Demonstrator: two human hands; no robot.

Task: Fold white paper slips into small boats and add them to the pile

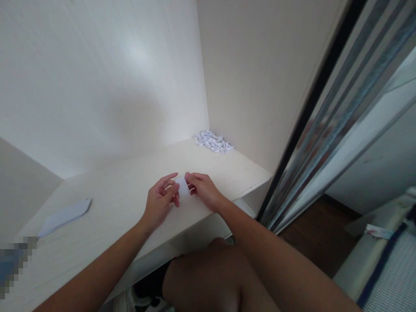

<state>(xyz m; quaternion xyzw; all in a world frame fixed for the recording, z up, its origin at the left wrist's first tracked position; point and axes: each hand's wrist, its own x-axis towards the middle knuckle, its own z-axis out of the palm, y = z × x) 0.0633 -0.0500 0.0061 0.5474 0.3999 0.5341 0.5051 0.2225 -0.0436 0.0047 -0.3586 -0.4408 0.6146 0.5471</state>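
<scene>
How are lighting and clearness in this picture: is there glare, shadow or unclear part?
Head view: soft glare on the back panel, with a faint shadow below it; head view: brown floor at right is dim; head view: held white paper shows little detail, and the lower left edge is pixelated.

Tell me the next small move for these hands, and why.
Probably crease the small white paper with the fingertips: the left hand and right hand hold it from opposite sides, and the heap of small white paper pieces in the corner looks folded. Whether this paper already has a fold, I cannot tell.
</scene>
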